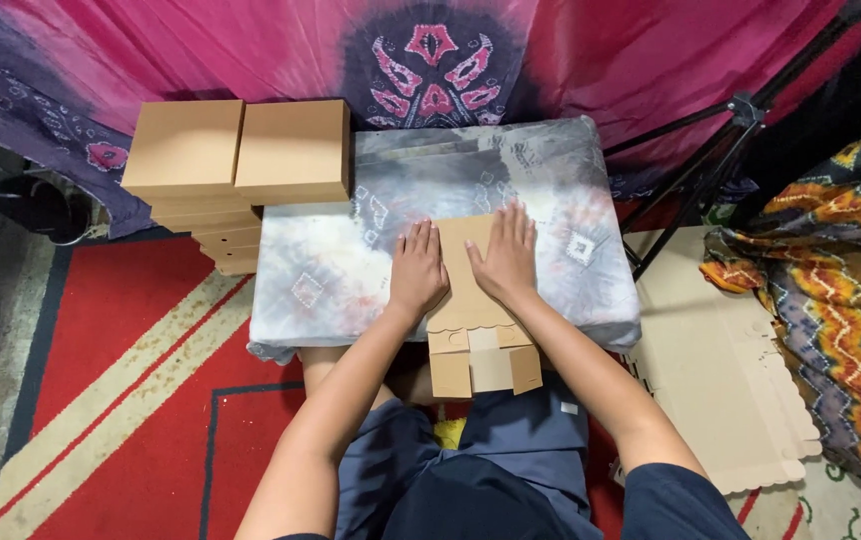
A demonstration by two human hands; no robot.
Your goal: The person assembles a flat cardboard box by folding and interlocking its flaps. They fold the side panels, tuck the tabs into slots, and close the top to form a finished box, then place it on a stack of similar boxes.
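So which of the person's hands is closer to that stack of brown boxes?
Left. The left hand lies flat on the cardboard sheet, on the side facing the stack of brown boxes; the right hand presses farther away.

A low worktop [351, 290] draped in a grey tie-dye cloth [551, 180] stands on a red carpet with cream stripes [141, 370]. On it, near the middle of the near edge, lies a flat brown cardboard box blank [466, 290], its tabbed end hanging over that edge. A stack of folded brown boxes [236, 150] stands at the far left corner.
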